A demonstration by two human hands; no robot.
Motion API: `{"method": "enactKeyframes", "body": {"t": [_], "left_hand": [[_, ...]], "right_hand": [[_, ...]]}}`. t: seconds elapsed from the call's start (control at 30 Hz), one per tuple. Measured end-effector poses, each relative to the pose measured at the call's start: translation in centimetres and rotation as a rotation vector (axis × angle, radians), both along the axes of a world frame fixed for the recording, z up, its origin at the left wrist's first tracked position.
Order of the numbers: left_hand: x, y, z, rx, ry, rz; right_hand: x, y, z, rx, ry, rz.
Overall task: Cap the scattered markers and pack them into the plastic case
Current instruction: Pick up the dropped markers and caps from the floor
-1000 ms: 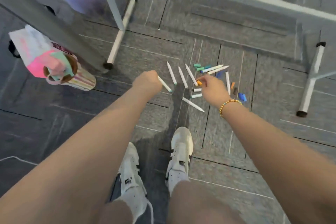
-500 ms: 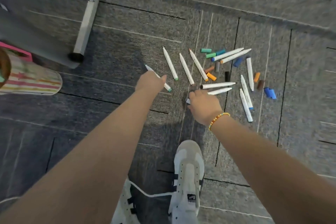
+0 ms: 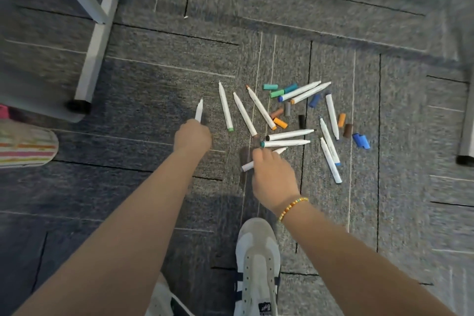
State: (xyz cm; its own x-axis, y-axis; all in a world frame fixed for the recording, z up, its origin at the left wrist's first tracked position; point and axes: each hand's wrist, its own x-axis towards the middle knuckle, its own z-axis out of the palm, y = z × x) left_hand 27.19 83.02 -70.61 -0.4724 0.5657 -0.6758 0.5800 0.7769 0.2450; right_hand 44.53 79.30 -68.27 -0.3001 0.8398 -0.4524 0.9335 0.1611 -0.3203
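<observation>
Both hands have stayed low on the carpet (image 3: 154, 90). Right hand (image 3: 272, 174) pinches a white marker (image 3: 246, 166) lying by the shoe (image 3: 256, 264). Left hand (image 3: 192, 136) grips another marker (image 3: 198, 111), tip pointing away. Farther off lie loose markers (image 3: 287, 143) and caps (image 3: 280, 122).

1. A grey carpet-tile floor (image 3: 333, 20) with dark seams and thin pale lines fills the view.
2. A white metal table leg (image 3: 97, 41) runs down the upper left and ends in a black foot cap (image 3: 78, 106) resting on the floor.
3. Another pale leg with a dark foot (image 3: 465, 146) shows at the right edge.
4. A striped container (image 3: 25, 146) lies at the left edge, partly cut off.
5. A white sneaker (image 3: 256, 272) with dark stripes stands at the bottom centre; a second white shoe (image 3: 164, 300) is just left of it.
6. A beaded bracelet (image 3: 292, 208) circles a wrist.
</observation>
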Motion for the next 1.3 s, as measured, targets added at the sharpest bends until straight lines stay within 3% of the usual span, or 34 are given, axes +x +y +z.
{"method": "enactKeyframes", "body": {"t": [0.1,0.13,0.17,0.27,0.4,0.5,0.63,0.73,0.93,1.17,1.3], "left_hand": [[0.4,1.9,0.6,0.072,-0.133,0.135],[0.8,2.5,0.7,0.094,-0.155,0.166],[1.2,3.1,0.8,0.108,-0.171,0.181],[2.5,4.3,0.6,0.102,-0.200,0.211],[3.6,5.0,-0.3,0.063,-0.197,0.302],[4.3,5.9,-0.8,0.073,-0.152,0.267],[5.0,6.6,-0.9,0.039,-0.078,0.147],[5.2,6.6,-0.9,0.034,-0.006,0.017],[5.5,5.7,-0.9,0.043,0.136,-0.196],[5.2,5.7,-0.4,0.031,0.126,-0.240],[5.2,6.3,-0.2,0.117,0.072,-0.147]], "right_hand": [[-0.6,-0.1,0.1,-0.238,0.350,-1.059],[-0.9,0.3,-0.1,-0.318,0.422,-1.318],[-1.0,0.9,-0.3,-0.370,0.475,-1.477],[-0.8,3.6,-0.1,-0.528,0.601,-1.647],[-1.2,6.1,-0.1,-0.467,0.553,-1.708],[-2.5,7.0,-0.2,-0.505,0.287,-1.545],[-3.1,5.9,0.0,-0.581,0.105,-1.519],[-4.4,3.7,-0.6,-0.583,0.147,-1.421],[-4.4,4.0,-0.4,-0.520,0.339,-1.494],[0.0,5.9,-1.0,-0.372,0.246,-1.548],[0.6,8.4,-1.3,-0.312,0.142,-1.597]]}}
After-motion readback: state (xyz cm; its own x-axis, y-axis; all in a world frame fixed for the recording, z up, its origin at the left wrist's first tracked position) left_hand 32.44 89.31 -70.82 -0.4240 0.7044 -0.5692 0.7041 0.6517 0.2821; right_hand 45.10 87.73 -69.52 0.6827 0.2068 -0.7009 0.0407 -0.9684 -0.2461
